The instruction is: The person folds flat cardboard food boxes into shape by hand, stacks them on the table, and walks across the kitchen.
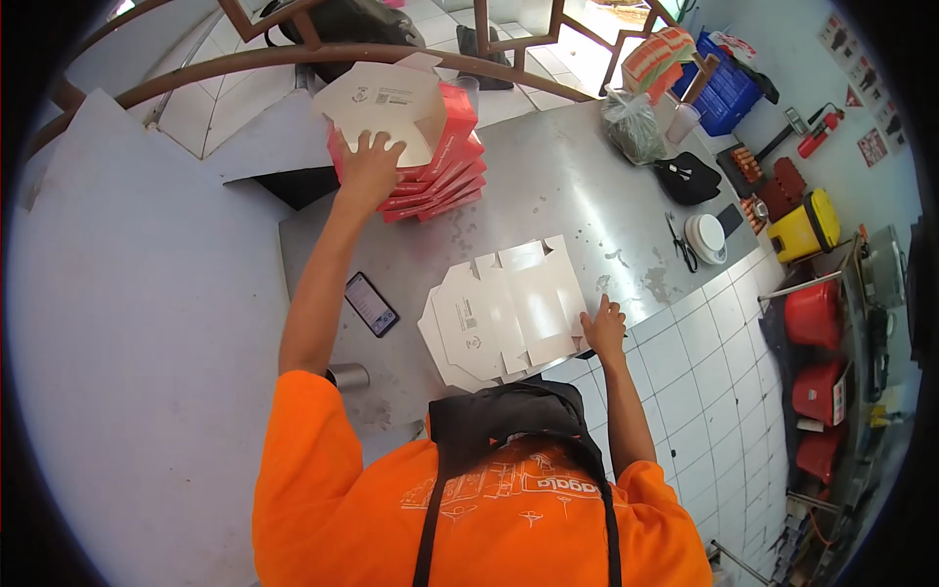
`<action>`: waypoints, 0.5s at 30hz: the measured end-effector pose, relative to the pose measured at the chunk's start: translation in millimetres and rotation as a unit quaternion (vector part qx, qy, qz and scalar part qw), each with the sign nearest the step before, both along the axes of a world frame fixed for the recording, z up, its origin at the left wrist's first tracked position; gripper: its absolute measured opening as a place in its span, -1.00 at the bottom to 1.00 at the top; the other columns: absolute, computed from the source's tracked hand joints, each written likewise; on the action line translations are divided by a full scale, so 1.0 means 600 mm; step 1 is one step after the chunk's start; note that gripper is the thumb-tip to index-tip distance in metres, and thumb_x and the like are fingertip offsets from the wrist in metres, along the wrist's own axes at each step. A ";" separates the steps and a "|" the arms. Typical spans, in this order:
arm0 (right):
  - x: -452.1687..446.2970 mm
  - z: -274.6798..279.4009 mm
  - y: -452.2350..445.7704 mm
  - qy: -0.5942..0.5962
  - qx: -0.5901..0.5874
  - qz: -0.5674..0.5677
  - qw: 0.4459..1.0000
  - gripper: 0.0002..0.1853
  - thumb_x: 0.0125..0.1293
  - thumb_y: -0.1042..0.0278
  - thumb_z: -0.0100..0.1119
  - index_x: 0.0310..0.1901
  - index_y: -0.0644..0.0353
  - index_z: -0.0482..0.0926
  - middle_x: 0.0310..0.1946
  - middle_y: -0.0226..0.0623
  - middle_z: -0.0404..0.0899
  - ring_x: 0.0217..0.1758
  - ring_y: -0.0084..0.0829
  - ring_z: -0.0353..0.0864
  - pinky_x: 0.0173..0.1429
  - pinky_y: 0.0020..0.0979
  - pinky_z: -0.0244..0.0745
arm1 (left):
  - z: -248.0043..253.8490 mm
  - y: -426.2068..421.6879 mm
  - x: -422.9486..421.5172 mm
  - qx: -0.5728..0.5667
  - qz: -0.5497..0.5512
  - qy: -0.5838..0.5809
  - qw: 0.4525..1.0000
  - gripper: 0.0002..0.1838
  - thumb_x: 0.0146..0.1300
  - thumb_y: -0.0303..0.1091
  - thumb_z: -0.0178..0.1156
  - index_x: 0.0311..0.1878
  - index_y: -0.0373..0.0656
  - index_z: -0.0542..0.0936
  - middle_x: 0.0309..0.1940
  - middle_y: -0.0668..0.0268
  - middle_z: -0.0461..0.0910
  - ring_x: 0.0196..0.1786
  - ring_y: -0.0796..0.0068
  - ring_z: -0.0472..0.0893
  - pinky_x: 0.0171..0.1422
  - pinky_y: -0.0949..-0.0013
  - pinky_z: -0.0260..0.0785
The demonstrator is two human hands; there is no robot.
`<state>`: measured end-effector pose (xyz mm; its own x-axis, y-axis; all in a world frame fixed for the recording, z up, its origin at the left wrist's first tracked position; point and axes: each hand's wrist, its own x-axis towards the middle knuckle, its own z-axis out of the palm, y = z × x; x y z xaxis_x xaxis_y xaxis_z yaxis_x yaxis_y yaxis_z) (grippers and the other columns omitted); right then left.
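Observation:
My left hand (pixel 371 168) reaches forward with its fingers spread on the open top box of a stack of red and white cardboard boxes (pixel 445 171). Flat cardboard sheets (pixel 504 311) with the white inner face up lie on the metal table (pixel 528 176) in front of my body. At their right edge is my right hand (pixel 604 326), its fingers apart beside the sheet's corner. Between the stack and the sheets, to the left, lies a phone (pixel 372 304) with its screen lit.
A metal cup (pixel 348 377) stands near my left elbow. Scissors (pixel 682 244), a white round container (pixel 705 238), a black cap (pixel 688 178) and a plastic bag of greens (pixel 633 127) sit at the table's right. A brown railing (pixel 391 54) runs along the far side.

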<state>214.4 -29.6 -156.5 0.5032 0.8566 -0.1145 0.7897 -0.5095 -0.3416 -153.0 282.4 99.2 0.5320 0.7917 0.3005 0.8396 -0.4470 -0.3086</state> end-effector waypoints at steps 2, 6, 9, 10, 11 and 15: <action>-0.005 -0.012 -0.004 0.009 -0.041 0.029 0.999 -0.30 0.28 0.02 0.35 0.33 0.30 0.42 0.25 0.11 0.43 0.26 0.21 0.46 0.17 0.14 0.53 | -0.022 -0.032 0.031 0.113 -0.066 -0.114 0.985 -0.57 0.26 -0.13 0.37 0.20 0.12 0.66 0.16 0.33 0.65 0.27 0.17 0.56 0.53 -0.52 -0.07; -0.031 -0.018 -0.007 0.062 -0.066 0.037 0.995 -0.32 0.31 -0.01 0.30 0.29 0.35 0.45 0.23 0.23 0.49 0.20 0.31 0.51 0.23 0.13 0.53 | -0.150 -0.193 0.139 -0.274 -0.196 -0.291 0.896 -0.47 0.27 -0.03 0.38 0.25 -0.03 0.62 0.21 0.13 0.63 0.28 0.02 0.54 0.45 0.00 0.28; -0.039 -0.032 -0.011 0.077 -0.033 0.020 0.996 -0.34 0.31 -0.03 0.29 0.25 0.35 0.47 0.20 0.24 0.53 0.17 0.34 0.53 0.24 0.13 0.52 | -0.315 -0.365 0.211 -0.493 -0.180 -0.181 0.832 -0.10 0.13 0.30 0.42 0.44 0.00 0.47 0.42 0.06 0.44 0.49 -0.03 0.37 0.52 -0.12 0.24; -0.041 -0.031 -0.013 0.073 -0.017 0.016 0.997 -0.39 0.31 0.05 0.32 0.23 0.33 0.48 0.18 0.22 0.55 0.17 0.31 0.54 0.22 0.10 0.52 | -0.355 -0.412 0.227 -0.517 -0.150 -0.134 0.832 0.01 0.11 0.37 0.38 0.53 0.02 0.35 0.54 0.04 0.27 0.55 -0.08 0.27 0.52 -0.22 0.18; -0.039 -0.029 -0.016 0.082 0.029 0.016 0.996 -0.43 0.30 0.09 0.33 0.20 0.33 0.49 0.16 0.21 0.55 0.17 0.28 0.55 0.20 0.11 0.52 | -0.390 -0.449 0.234 -0.519 -0.148 -0.137 0.831 0.08 0.09 0.39 0.38 0.57 -0.01 0.27 0.59 0.05 0.16 0.59 -0.08 0.18 0.51 -0.27 0.16; -0.023 0.001 -0.017 0.177 0.127 0.038 0.975 -0.70 0.34 0.30 0.29 -0.03 0.28 0.47 0.05 0.13 0.57 0.00 0.05 0.60 0.03 -0.04 0.56 | -0.434 -0.486 0.244 -0.456 -0.140 -0.195 0.857 0.01 0.13 0.31 0.39 0.51 -0.11 0.31 0.51 0.05 0.24 0.52 -0.07 0.23 0.47 -0.26 0.19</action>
<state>200.4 -39.7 -155.7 0.4038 0.9136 -0.0486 0.6316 -0.3168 -0.7076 -6.9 -9.3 -160.9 0.7393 0.6494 -0.1779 0.6202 -0.5538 0.5556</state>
